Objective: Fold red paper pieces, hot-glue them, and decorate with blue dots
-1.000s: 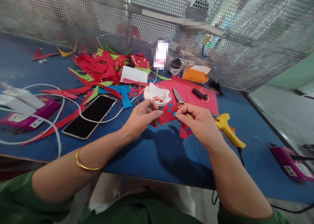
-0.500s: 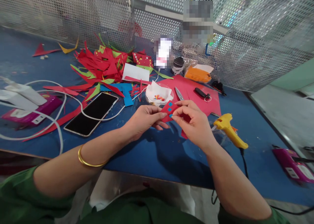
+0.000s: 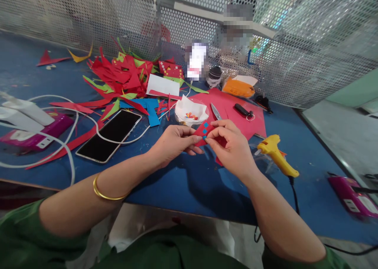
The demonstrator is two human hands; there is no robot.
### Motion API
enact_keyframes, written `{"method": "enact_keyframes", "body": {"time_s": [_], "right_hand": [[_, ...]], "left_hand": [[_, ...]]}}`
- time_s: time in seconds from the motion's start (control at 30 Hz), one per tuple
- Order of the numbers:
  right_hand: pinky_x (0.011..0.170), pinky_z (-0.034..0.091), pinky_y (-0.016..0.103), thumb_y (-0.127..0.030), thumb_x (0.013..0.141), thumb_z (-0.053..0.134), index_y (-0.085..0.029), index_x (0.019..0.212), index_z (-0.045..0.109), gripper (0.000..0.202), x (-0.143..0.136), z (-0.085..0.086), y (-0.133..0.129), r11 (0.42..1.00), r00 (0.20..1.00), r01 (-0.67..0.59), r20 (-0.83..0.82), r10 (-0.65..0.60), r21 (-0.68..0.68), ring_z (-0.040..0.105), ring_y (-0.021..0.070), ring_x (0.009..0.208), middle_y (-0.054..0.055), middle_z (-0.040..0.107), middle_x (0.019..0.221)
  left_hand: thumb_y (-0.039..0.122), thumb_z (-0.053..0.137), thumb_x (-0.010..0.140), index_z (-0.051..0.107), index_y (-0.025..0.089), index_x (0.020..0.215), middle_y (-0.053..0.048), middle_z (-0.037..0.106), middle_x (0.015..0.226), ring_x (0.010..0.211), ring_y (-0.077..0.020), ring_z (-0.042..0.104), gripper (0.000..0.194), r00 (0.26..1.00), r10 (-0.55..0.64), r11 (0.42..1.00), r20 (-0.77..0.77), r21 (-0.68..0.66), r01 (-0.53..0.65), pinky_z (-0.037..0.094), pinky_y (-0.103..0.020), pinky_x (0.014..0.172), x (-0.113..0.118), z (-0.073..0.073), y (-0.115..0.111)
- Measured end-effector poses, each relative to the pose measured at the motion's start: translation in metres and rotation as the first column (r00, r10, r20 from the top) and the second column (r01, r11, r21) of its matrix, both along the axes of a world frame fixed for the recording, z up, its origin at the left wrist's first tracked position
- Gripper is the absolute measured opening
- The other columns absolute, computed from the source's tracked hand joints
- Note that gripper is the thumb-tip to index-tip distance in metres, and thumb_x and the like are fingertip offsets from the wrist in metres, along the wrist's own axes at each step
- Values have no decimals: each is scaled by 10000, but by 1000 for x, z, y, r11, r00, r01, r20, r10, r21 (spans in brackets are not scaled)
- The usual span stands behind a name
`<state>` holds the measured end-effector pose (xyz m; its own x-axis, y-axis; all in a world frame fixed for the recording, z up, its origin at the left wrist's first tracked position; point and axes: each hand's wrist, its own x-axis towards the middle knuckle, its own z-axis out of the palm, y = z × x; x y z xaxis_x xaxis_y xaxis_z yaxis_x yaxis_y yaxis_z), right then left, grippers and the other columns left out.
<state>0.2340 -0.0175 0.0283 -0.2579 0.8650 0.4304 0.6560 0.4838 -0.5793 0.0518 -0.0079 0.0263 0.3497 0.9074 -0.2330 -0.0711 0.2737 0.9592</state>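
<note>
A small red paper piece [image 3: 202, 132] with a column of blue diamond-shaped paper squares is held up between my two hands, just over the table. My left hand [image 3: 178, 141] grips its left side between thumb and fingers. At the lowest blue paper square [image 3: 204, 137], my right hand [image 3: 228, 143] has thumb and index finger pinched together, its other fingertips by the red paper's upper right edge. More red paper shows below my right palm. Right behind the hands stands a bowl [image 3: 191, 111] lined with white paper, holding small red, orange and blue bits.
Scissors [image 3: 215, 111] and a black-handled tool [image 3: 242, 110] lie on a red sheet [image 3: 230, 100]. At right is a yellow glue gun [image 3: 277, 153] with its cord. A phone [image 3: 110, 135], white cable, power strip [image 3: 56, 131] and paper scraps [image 3: 124, 74] occupy the left.
The right fingertips have shifted very slightly left and up over the lowest blue square. Both hands keep their hold; the whole view has moved a little.
</note>
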Motion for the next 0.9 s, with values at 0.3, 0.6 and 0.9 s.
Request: {"method": "enact_keyframes", "body": {"time_s": [0.3,0.6,0.9], "right_hand": [[939,467,480,-197,830,619,-221,742,634,92,-1,-1,0,1000,999,30,17,-30,-1,616,253,1080,84,650,1075],[885,515,411,-243,848,619,-223,922,604,78,1,3,2,984,954,90,-270,-129,-152,680,204,973,56,724,1031],[705,485,325,-290,811,638,-184,1032,638,245,7,0,10,942,936,41,-316,-153,-333,617,145,737,11,672,805]], "left_hand": [[226,692,821,707,152,777,-33,726,641,625,-144,716,87,998,19,998,-53,65,-15,530,-214,566,2,-4,1],[244,691,829,716,152,814,-37,729,639,572,-119,683,97,996,52,995,-67,89,-46,515,-210,560,1,-3,0],[254,717,791,702,129,811,-33,724,634,604,-136,714,128,999,27,1000,-33,-4,-27,526,-197,552,1,-1,1]]}}
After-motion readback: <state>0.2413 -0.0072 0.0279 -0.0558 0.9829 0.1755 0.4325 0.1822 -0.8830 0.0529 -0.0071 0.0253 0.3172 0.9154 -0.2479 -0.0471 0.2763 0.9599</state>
